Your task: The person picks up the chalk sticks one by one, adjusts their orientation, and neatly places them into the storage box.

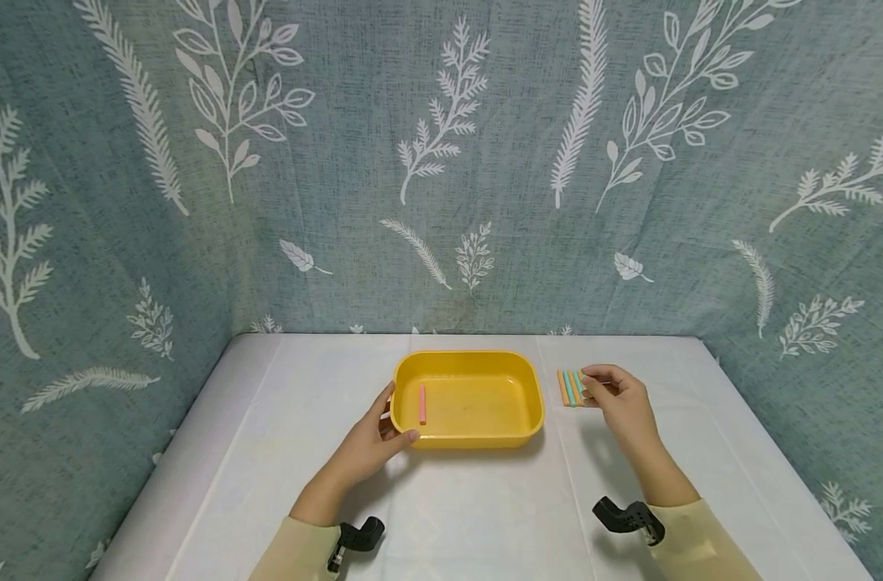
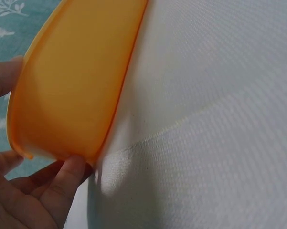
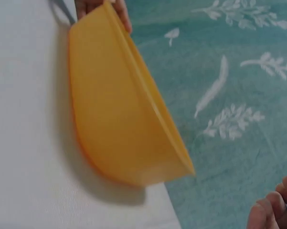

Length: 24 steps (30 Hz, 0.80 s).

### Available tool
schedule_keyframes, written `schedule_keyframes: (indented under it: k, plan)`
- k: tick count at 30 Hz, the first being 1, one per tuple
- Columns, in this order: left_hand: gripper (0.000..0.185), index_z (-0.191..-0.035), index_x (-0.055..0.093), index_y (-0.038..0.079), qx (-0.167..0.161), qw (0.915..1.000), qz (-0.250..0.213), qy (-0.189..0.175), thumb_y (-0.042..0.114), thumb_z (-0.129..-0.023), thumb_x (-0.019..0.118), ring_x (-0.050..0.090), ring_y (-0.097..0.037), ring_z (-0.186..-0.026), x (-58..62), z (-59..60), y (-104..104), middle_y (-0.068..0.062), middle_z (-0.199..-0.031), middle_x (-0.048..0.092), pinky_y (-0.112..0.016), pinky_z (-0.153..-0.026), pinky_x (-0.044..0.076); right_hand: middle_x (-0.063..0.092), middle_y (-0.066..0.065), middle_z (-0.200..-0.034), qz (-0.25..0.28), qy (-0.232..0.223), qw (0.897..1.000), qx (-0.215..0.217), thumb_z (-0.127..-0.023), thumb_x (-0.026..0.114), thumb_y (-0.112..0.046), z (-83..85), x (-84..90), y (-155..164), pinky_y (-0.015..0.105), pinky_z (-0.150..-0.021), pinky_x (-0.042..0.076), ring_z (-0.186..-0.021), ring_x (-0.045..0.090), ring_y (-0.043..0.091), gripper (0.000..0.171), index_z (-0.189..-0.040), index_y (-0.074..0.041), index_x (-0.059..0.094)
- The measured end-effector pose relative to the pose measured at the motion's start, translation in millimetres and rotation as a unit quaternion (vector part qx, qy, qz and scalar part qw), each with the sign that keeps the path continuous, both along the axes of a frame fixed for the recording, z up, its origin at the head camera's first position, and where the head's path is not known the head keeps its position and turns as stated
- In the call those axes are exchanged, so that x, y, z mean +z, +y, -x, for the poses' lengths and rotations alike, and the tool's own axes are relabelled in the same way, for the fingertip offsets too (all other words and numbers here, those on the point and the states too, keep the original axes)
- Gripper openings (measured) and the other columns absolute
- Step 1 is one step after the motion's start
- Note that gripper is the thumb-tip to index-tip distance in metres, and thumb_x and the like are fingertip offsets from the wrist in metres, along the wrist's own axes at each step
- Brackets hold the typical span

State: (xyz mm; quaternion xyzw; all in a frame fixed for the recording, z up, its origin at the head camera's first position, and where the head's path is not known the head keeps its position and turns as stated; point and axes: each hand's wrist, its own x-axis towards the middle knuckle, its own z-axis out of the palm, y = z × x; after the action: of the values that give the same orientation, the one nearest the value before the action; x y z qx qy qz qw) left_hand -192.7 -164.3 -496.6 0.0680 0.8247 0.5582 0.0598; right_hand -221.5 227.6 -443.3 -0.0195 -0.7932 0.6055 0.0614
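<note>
A yellow plastic tub (image 1: 470,442) sits on the table, its left end gripped by my left hand (image 1: 372,444). The thumb lies by the near left corner, with fingers round the end wall. Inside the tub, toward the left, lies a pink chalk-like stick (image 1: 423,403). To the right of the tub is a row of orange and green chalk-like sticks (image 1: 568,389). My right hand (image 1: 619,399) is over the row's right end, fingers bent and fingertips close together in the right wrist view (image 3: 274,207). I cannot tell whether they pinch a stick.
A white cloth (image 1: 470,516) covers the table. Behind it and along both sides hangs a blue-green curtain (image 1: 441,242) with white leaf prints. Black wrist mounts (image 1: 630,519) project from both forearms above the cloth.
</note>
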Motion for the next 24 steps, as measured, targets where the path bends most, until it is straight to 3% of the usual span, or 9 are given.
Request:
schedule_keyframes:
  k: [7,13,19,24]
  plan:
    - [0.097,-0.162,0.013,0.018,0.000,0.9999,0.013,-0.005,0.029,-0.091,0.077,0.056,-0.031,-0.128,-1.1,0.2,-0.6,-0.018,-0.155,0.037,-0.039,-0.101,0.051,0.063,0.008,-0.106,-0.017,0.015,0.999,-0.030,-0.102,0.060,-0.017,7.2,-9.3,17.2,0.026,-0.078,0.058,-0.084,0.065,0.012,0.031,-0.126,0.004,0.061]
    - [0.097,-0.162,0.013,0.017,0.003,0.9995,0.030,-0.004,0.033,-0.090,0.077,0.055,-0.031,-0.128,-1.0,1.6,-0.3,-0.019,-0.154,0.038,-0.040,-0.102,0.050,0.063,0.013,-0.108,-0.031,0.012,0.998,-0.055,-0.102,0.059,-0.015,14.2,-10.9,28.0,0.024,-0.078,0.059,-0.086,0.066,0.011,0.028,-0.124,0.003,0.062]
    - [0.098,-0.162,0.013,0.017,0.001,0.9997,0.026,-0.004,0.034,-0.090,0.077,0.055,-0.032,-0.129,-1.0,2.0,-0.6,-0.020,-0.154,0.038,-0.041,-0.101,0.050,0.061,0.021,-0.114,-0.056,-0.002,0.997,-0.050,-0.104,0.055,-0.017,23.8,-14.7,38.0,0.021,-0.076,0.057,-0.091,0.067,0.021,0.031,-0.125,0.005,0.060]
    - [0.098,-0.162,0.013,0.017,0.003,0.9996,0.027,-0.005,0.032,-0.090,0.078,0.055,-0.032,-0.129,-0.8,1.4,-0.7,-0.019,-0.154,0.038,-0.039,-0.102,0.050,0.060,0.024,-0.113,-0.075,-0.014,0.996,-0.037,-0.104,0.055,-0.014,33.5,-19.2,43.9,0.019,-0.074,0.057,-0.084,0.065,0.013,0.032,-0.127,0.008,0.059]
